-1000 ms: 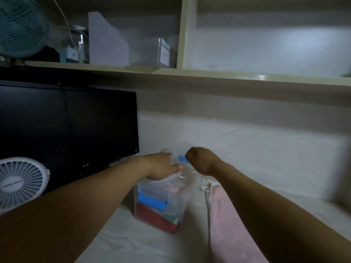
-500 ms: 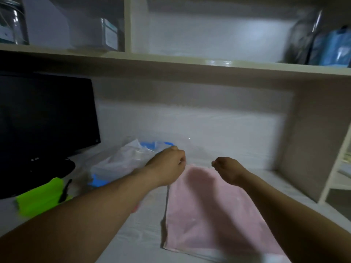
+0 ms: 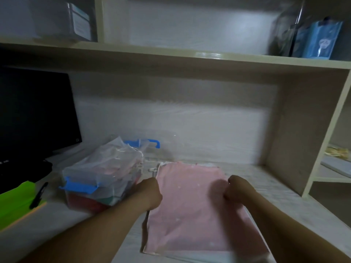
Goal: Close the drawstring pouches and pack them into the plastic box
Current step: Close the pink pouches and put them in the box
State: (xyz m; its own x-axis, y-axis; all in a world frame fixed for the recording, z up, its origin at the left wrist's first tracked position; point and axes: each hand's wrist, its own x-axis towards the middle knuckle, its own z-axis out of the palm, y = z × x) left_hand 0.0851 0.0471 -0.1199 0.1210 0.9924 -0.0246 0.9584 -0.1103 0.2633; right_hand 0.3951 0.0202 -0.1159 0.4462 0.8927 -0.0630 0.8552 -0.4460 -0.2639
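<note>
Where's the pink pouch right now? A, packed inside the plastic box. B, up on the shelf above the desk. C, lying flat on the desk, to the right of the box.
C: the pink pouch lies flat on the desk, right of the plastic box, with the left hand and right hand curled at its side edges.

Dim, motion-blurred, perhaps lit from above

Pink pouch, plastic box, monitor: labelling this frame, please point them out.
pink pouch [image 3: 190, 215], head view, middle of fabric.
plastic box [image 3: 104, 177], head view, clear top.
monitor [image 3: 34, 114], head view, dark screen.
</note>
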